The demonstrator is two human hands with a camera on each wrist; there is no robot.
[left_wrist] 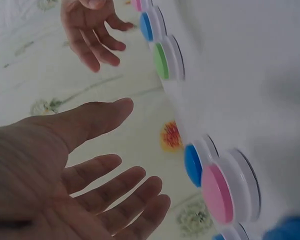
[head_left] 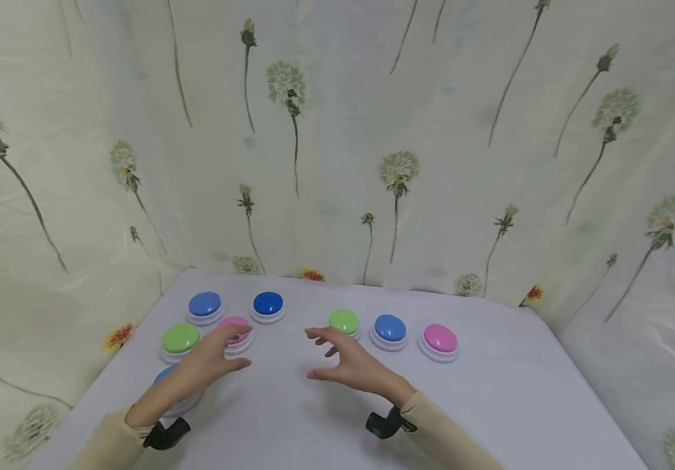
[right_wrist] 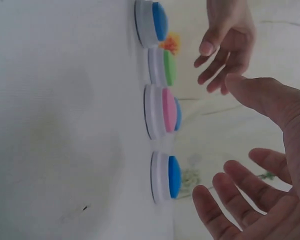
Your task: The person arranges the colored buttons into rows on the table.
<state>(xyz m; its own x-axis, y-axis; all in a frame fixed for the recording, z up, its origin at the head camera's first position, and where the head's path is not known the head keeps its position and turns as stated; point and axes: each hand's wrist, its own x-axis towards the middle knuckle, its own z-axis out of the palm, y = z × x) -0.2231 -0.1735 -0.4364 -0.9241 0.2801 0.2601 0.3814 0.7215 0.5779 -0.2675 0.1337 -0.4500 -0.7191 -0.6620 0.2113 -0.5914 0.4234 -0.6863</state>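
Observation:
My left hand [head_left: 204, 364] hovers over the left cluster of push buttons, thumb and fingers spread apart, holding nothing. It partly covers a pink button [head_left: 233, 322] and a blue button [head_left: 165, 373]; a green button [head_left: 181, 337] sits just left of it. In the head view my right hand [head_left: 356, 365] is raised in front of another green button [head_left: 344, 320], with its fingers loosely bent and nothing in its grasp. To the right of that hand stand a blue button [head_left: 390, 327] and a pink button [head_left: 440, 337]. Both palms face each other, apart.
Farther back on the white table [head_left: 490, 405] are a light blue button [head_left: 205, 303] and a dark blue button [head_left: 267, 303]. All have white round bases. A flower-printed cloth [head_left: 337, 130] hangs behind and around the table. Each wrist wears a black camera mount [head_left: 386, 423].

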